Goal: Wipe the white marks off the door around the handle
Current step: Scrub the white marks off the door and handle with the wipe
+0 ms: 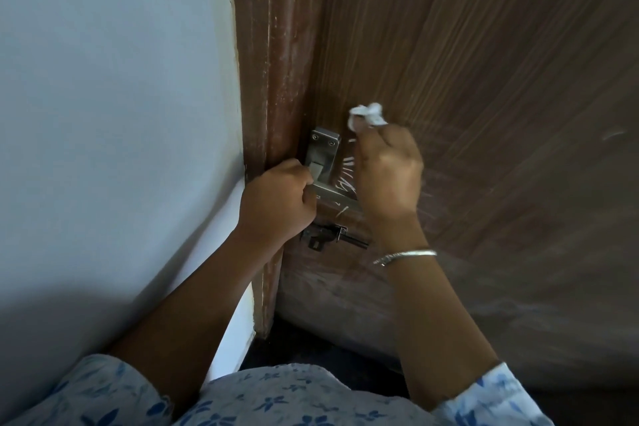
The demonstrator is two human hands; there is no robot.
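Note:
A brown wood-grain door (pixel 484 62) carries a steel handle plate (pixel 324 150) near its left edge. White scribbled marks (pixel 346 173) run down the door just right of the plate. My left hand (pixel 276 201) is closed around the steel handle (pixel 332 191), hiding most of it. My right hand (pixel 389 171) presses a crumpled white tissue (pixel 366 114) against the door, above and right of the plate. A thin metal bangle (pixel 404 257) sits on my right wrist.
A dark sliding latch bolt (pixel 333 235) is fixed below the handle. The worn brown door frame (pixel 273 79) stands left of the door, with a pale wall (pixel 114 97) beyond it. Dark floor (pixel 294 346) shows at the door's foot. A faint white smear (pixel 613 135) lies far right.

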